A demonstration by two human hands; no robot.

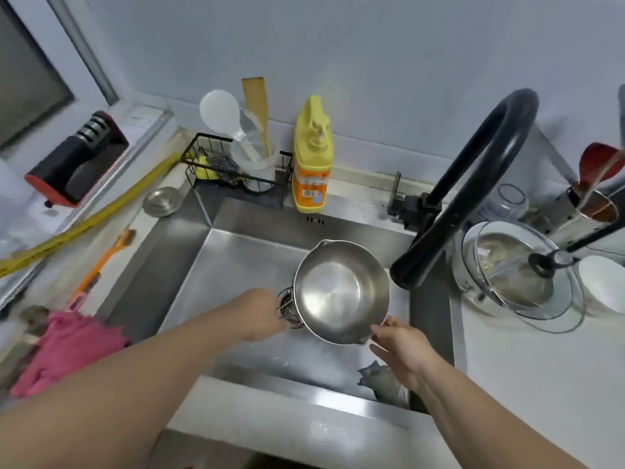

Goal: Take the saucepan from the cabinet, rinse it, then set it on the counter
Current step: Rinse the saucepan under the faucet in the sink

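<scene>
A shiny steel saucepan (341,292) with a pouring spout hangs over the stainless sink (236,265), just left of the black faucet head (406,272). My right hand (402,350) grips it at its near rim, where the handle seems to be hidden under the fingers. My left hand (263,313) reaches to the pan's left side beside the drain strainer (287,306); its fingers are blurred and partly behind the pan. The pan looks empty and no water runs from the faucet. The white counter (524,384) lies to the right of the sink.
A yellow soap bottle (311,160) and a wire rack with utensils (236,160) stand behind the sink. A lidded steel pot (514,272), a white bowl (605,286) and a utensil holder (588,208) crowd the right counter's back. A pink cloth (67,350) lies left; a grey rag (382,377) sits in the sink.
</scene>
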